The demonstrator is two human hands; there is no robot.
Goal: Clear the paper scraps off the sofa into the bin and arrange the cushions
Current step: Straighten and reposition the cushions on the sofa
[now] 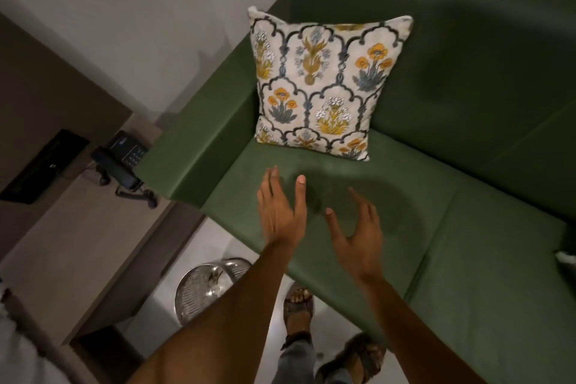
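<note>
With the floral cushion (327, 84) propped upright in the sofa (467, 103) corner, leaning on backrest and armrest, it looks placed. Left hand (282, 209) and right hand (358, 227) hover over the seat in front of it, both spread wide, holding nothing, not touching the cushion. No scraps visible on this seat. Mesh metal bin (205, 287) on the floor by the sofa front. A pale edge at far right (565, 257): cannot tell what.

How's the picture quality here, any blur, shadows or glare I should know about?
Head view: dim, warm light; the wide lens bends the green sofa and tilts the walls. Both hands cast soft shadows on the seat cushion. The metal mesh bin shows bright glare. The floral cushion is fairly sharp; the frame edges are soft.
</note>
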